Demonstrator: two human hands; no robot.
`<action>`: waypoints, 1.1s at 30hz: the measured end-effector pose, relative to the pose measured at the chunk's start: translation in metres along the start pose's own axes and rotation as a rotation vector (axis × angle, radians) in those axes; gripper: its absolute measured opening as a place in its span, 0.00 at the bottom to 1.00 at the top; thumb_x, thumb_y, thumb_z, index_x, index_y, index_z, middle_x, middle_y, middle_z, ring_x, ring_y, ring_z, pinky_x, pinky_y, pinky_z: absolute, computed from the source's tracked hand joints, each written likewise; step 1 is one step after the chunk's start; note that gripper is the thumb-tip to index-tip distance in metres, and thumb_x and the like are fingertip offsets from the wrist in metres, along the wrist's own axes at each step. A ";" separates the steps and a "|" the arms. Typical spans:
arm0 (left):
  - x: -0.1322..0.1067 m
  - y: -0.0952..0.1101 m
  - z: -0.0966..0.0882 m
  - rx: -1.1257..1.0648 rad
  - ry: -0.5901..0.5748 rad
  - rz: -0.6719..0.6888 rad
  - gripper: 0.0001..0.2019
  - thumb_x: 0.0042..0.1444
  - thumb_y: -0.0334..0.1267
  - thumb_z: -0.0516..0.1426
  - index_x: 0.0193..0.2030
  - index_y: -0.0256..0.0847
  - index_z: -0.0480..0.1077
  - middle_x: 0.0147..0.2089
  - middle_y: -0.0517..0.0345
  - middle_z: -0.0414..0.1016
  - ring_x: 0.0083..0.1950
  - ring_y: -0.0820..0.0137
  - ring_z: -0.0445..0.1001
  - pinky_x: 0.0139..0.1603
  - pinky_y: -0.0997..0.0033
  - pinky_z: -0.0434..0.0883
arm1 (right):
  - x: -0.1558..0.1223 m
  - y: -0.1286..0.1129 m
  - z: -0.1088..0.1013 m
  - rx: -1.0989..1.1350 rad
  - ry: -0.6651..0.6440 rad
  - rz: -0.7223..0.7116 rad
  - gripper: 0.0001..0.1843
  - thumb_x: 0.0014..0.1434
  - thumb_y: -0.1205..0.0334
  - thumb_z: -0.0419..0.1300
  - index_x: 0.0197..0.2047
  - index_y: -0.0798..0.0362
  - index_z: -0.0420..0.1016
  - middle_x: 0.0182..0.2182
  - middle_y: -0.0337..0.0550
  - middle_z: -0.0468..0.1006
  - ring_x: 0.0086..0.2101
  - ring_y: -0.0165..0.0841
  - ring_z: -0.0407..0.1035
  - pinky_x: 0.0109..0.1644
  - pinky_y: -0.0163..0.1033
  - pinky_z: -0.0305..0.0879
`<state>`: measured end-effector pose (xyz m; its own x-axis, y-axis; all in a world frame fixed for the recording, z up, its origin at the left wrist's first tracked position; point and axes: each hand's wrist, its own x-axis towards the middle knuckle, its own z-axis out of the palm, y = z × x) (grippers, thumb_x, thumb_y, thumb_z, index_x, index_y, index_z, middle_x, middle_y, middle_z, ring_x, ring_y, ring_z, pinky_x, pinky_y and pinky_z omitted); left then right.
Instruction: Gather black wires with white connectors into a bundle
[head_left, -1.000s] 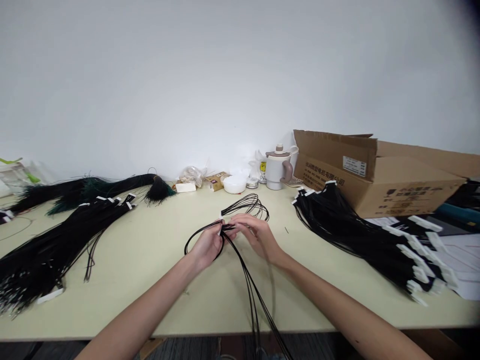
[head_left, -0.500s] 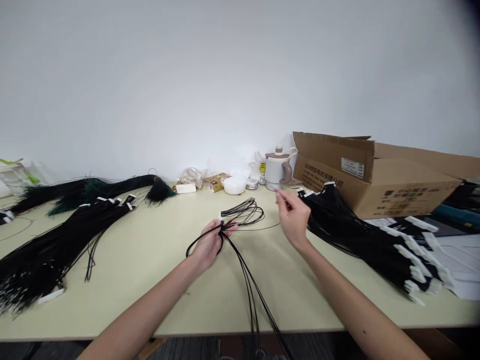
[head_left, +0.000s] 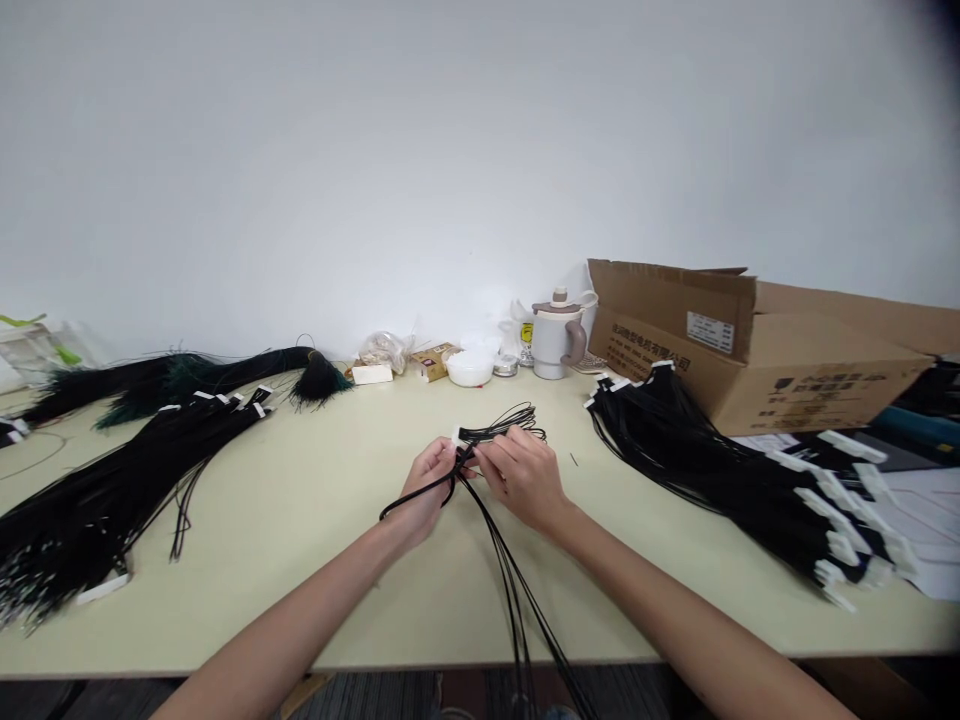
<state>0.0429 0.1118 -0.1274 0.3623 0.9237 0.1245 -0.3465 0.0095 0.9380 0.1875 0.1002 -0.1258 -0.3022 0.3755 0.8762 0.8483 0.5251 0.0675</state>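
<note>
My left hand [head_left: 424, 492] is closed around a bundle of thin black wires [head_left: 512, 560] just below a white connector [head_left: 457, 434]. Loops of the wire fan out beyond the connector, and the long ends hang over the table's front edge. My right hand [head_left: 525, 474] lies against the same bundle from the right, its fingers bent and pressed together at the wires. Its fingertips are partly hidden, so exactly which strands they pinch does not show.
Bundles of black wires with white connectors lie at left [head_left: 142, 470] and right [head_left: 720, 470]. Along the wall stand a white bowl [head_left: 469, 369], a lidded mug [head_left: 551, 342] and an open cardboard box [head_left: 810, 375]. A short black scrap [head_left: 574, 460] lies right of my hands.
My right hand has come left from beside the mug to the bundle, and the single strand stretched toward it no longer shows. The wire loops are gathered closer together. My left hand keeps its hold.
</note>
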 end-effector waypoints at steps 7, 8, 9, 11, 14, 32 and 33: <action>0.000 0.003 0.001 0.095 0.021 0.020 0.14 0.50 0.46 0.53 0.32 0.35 0.63 0.35 0.54 0.69 0.33 0.77 0.66 0.38 0.77 0.65 | 0.000 -0.002 -0.001 0.004 -0.022 -0.003 0.11 0.59 0.65 0.50 0.25 0.56 0.64 0.20 0.39 0.63 0.26 0.29 0.51 0.31 0.37 0.44; 0.000 0.004 0.001 0.115 0.030 0.022 0.14 0.50 0.46 0.53 0.32 0.35 0.63 0.34 0.54 0.69 0.33 0.77 0.65 0.38 0.77 0.65 | -0.001 -0.003 -0.001 0.001 -0.031 -0.006 0.11 0.59 0.65 0.49 0.25 0.56 0.64 0.20 0.40 0.63 0.27 0.29 0.51 0.31 0.37 0.45; 0.000 0.004 0.001 0.135 0.039 0.028 0.14 0.49 0.46 0.53 0.31 0.35 0.63 0.33 0.55 0.68 0.33 0.77 0.65 0.38 0.77 0.65 | -0.001 -0.003 -0.001 -0.002 -0.038 -0.009 0.11 0.59 0.66 0.49 0.25 0.56 0.63 0.21 0.40 0.63 0.27 0.29 0.51 0.31 0.37 0.45; 0.000 0.004 0.000 0.174 0.050 0.045 0.14 0.49 0.47 0.53 0.31 0.35 0.63 0.31 0.56 0.67 0.32 0.77 0.64 0.37 0.78 0.65 | -0.001 -0.004 -0.001 -0.009 -0.043 -0.015 0.12 0.59 0.66 0.49 0.24 0.56 0.62 0.21 0.39 0.63 0.27 0.29 0.51 0.31 0.37 0.44; 0.002 0.002 -0.003 0.223 0.053 0.070 0.14 0.49 0.47 0.53 0.31 0.35 0.64 0.29 0.58 0.65 0.31 0.77 0.64 0.35 0.79 0.63 | -0.001 -0.004 -0.001 -0.023 -0.030 -0.029 0.12 0.58 0.66 0.50 0.23 0.56 0.60 0.20 0.39 0.61 0.26 0.29 0.50 0.31 0.37 0.44; -0.001 0.001 -0.004 0.298 0.008 0.087 0.14 0.48 0.47 0.54 0.29 0.35 0.65 0.27 0.58 0.66 0.31 0.77 0.64 0.35 0.80 0.62 | -0.005 -0.003 0.001 0.003 -0.047 -0.043 0.12 0.59 0.65 0.49 0.24 0.55 0.62 0.20 0.39 0.61 0.26 0.29 0.50 0.31 0.37 0.44; -0.001 0.001 -0.003 0.240 0.004 0.062 0.14 0.48 0.46 0.55 0.29 0.35 0.64 0.27 0.58 0.67 0.31 0.77 0.64 0.36 0.79 0.62 | -0.005 -0.003 0.001 -0.004 -0.045 -0.041 0.12 0.59 0.65 0.49 0.24 0.55 0.62 0.20 0.39 0.61 0.26 0.29 0.50 0.31 0.37 0.44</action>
<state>0.0394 0.1125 -0.1280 0.3428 0.9213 0.1835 -0.1520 -0.1384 0.9787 0.1861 0.0977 -0.1307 -0.3556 0.3877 0.8504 0.8366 0.5377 0.1047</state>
